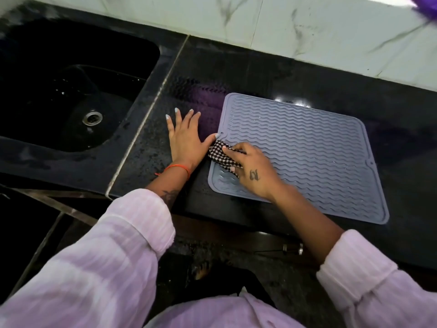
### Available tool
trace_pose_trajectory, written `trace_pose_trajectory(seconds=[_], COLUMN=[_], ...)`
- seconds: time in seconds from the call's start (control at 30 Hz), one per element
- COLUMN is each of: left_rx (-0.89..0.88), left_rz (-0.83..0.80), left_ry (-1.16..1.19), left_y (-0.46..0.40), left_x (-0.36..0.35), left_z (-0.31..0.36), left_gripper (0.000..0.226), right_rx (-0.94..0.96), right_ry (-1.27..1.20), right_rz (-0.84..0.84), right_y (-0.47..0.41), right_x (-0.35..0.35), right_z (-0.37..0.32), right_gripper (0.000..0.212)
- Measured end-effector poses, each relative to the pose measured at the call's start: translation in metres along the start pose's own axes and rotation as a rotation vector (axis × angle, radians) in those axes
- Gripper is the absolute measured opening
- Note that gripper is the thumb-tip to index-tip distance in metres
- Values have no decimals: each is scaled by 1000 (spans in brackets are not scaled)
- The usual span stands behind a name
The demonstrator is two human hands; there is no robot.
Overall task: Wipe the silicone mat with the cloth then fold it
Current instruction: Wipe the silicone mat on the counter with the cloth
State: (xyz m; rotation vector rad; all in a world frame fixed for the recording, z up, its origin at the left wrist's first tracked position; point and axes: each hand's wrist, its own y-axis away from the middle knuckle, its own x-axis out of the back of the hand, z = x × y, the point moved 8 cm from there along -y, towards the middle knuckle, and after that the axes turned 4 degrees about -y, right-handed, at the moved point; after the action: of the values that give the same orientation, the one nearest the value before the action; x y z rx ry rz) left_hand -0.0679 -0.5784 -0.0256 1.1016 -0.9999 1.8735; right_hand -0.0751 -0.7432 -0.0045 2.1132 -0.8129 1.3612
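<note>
- A black stone countertop (272, 74) is running across the view, glossy and speckled with water droplets near its left part.
- A pale seam line (151, 110) is dividing the counter slab from the sink surround.
- White marble-look wall tiles (307, 27) with grey veins are rising behind the counter.
- A blurred purple object (424, 2) is showing at the top right corner; what it is cannot be told.
- A black sink (71, 91) is sitting on the left, its basin looking wet, with a metal drain (92, 117) at the bottom.
- The grey silicone mat (307, 147) is lying flat on the counter, right of the sink, its wavy ridges facing up and one near corner reaching close to the counter's front edge.
- The left hand (185, 138) is resting flat on the counter just beside the mat's left edge, fingers spread and straight, the thumb touching the mat's corner.
- An orange thread bracelet (178, 168) is circling the left wrist.
- The right hand (254, 170) is gripping the black-and-white checked cloth (222, 156), fingers curled over it, pressing it on the mat's near left part.
- Pale lilac sleeves (106, 256) are covering both forearms.
</note>
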Motion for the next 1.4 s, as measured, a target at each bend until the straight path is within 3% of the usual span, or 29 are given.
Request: trace_pose_trajectory(seconds=[0.13, 0.3, 0.47, 0.63, 0.8, 0.9, 1.07, 1.17, 1.3, 1.4], left_rx=[0, 2, 1, -6, -18, -14, -11, -9, -6, -8], left_rz=[4, 1, 18, 18, 24, 26, 21, 12, 9, 7], left_ry=[5, 2, 7, -17, -23, -31, -44, -42, -41, -51], left_y=[1, 0, 0, 2, 3, 3, 4, 3, 4, 3], left_x=[0, 0, 0, 1, 1, 1, 1, 1, 0, -1], left_z=[0, 0, 0, 1, 3, 3, 3, 3, 3, 4], left_gripper=[76, 76, 75, 72, 69, 69, 68, 68, 67, 66], right_rx=[24, 38, 42, 83, 140, 171, 191, 171, -332, -507], right_ry=[98, 11, 180, 134, 248, 190, 164, -197, -1275, -1862], right_rz=[101, 1, 101, 29, 98, 35, 84, 78, 54, 80], right_y=[24, 17, 41, 38, 56, 54, 68, 57, 56, 57], right_x=[-11, -3, -16, -11, -16, -13, -20, -2, 10, 6], right_z=[-14, -9, -25, -20, -34, -29, -26, -17, 31, 42], right_gripper=[62, 60, 67, 67, 76, 74, 73, 54, 39, 36])
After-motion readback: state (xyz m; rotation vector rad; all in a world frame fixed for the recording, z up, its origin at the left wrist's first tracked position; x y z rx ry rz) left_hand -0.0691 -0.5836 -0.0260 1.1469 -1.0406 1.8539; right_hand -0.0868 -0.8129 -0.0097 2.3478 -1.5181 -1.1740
